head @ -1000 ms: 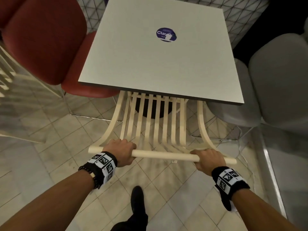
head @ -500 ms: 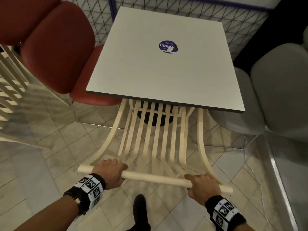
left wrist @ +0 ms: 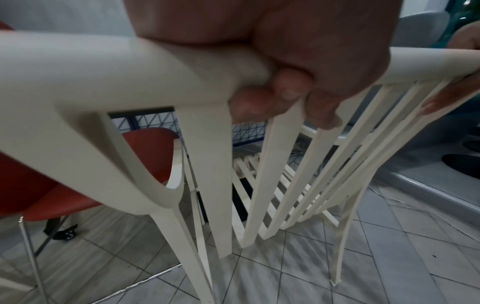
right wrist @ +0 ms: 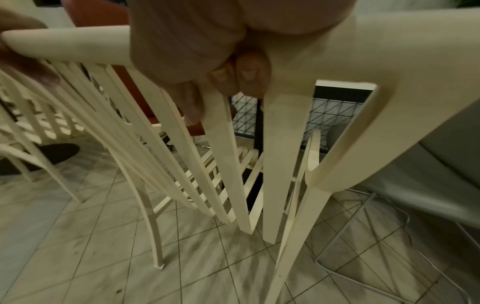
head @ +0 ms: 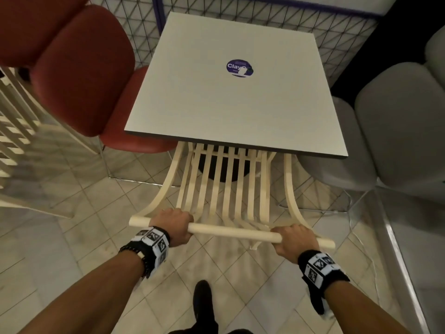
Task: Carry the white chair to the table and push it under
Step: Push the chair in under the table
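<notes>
The white slatted chair (head: 231,189) stands in front of me with its seat hidden under the near edge of the square grey table (head: 216,112). My left hand (head: 174,225) grips the round top rail near its left end. My right hand (head: 292,242) grips the same rail near its right end. In the left wrist view the fingers (left wrist: 272,96) curl under the rail (left wrist: 103,67). The right wrist view shows fingers (right wrist: 233,78) wrapped under the rail (right wrist: 363,45) the same way. The chair's rear legs (right wrist: 155,236) are close to the tiled floor.
A red padded chair (head: 79,75) sits at the table's left side, a grey one (head: 397,131) at its right. Another white slatted chair (head: 14,131) is at far left. A wire mesh panel (head: 265,18) stands behind the table. My shoe (head: 202,300) is on the tiles.
The chair's back has tipped toward me, so more of the slats show out from under the table edge. Both hands keep their grip on the rail.
</notes>
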